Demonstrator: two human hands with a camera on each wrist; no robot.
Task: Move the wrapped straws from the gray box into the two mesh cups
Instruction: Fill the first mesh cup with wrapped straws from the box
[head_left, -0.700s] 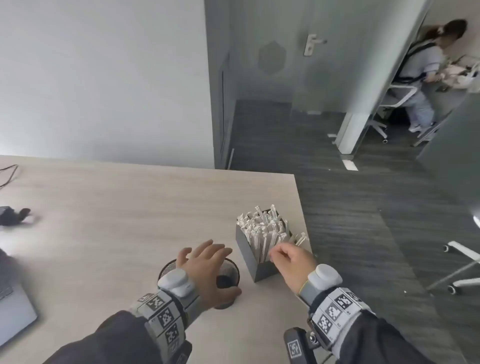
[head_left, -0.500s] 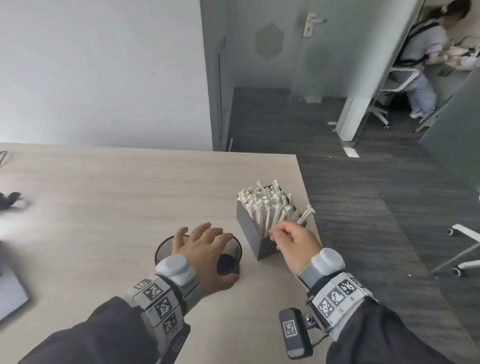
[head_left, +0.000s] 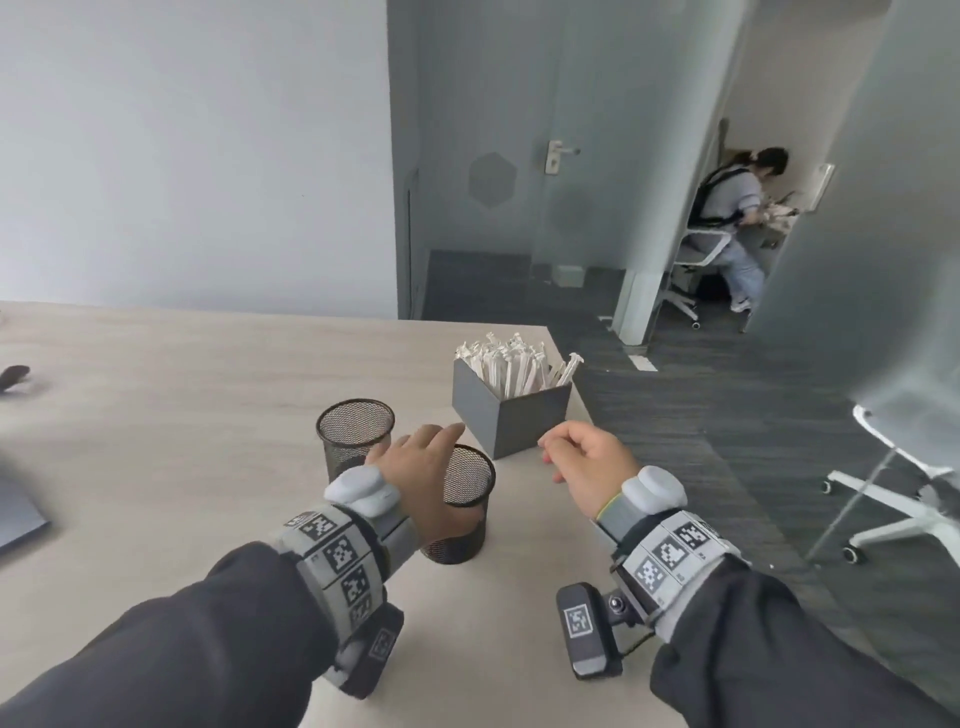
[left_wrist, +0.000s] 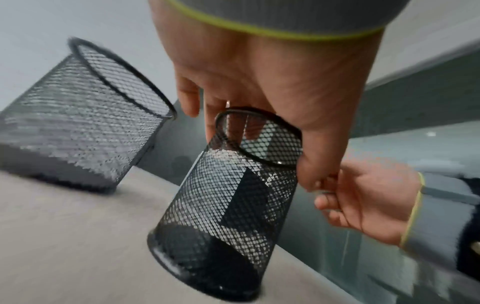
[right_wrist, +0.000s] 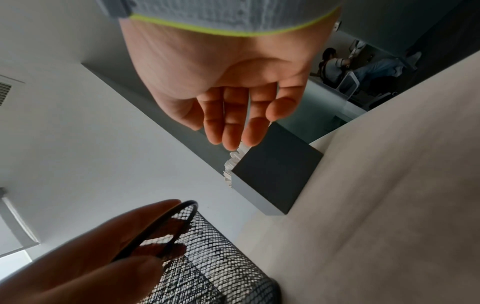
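Right now my left hand (head_left: 415, 480) grips the near mesh cup (head_left: 467, 499) at its rim; my right hand (head_left: 587, 465) hangs loosely curled, holding nothing. Wrapped straws (head_left: 511, 364) fill the gray box (head_left: 511, 423) at the table's (head_left: 182, 415) corner; I could knock it off.

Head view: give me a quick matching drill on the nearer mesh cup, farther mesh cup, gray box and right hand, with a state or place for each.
Column one:
1. nearer mesh cup
2. farther mesh cup
3. gray box
4. right hand

Column two:
A. packed with wrapped straws
B. held at the rim by the left hand
C. loosely curled in the air, holding nothing
D. standing untouched, no straws inside

Pairs: 1-B, 2-D, 3-A, 4-C
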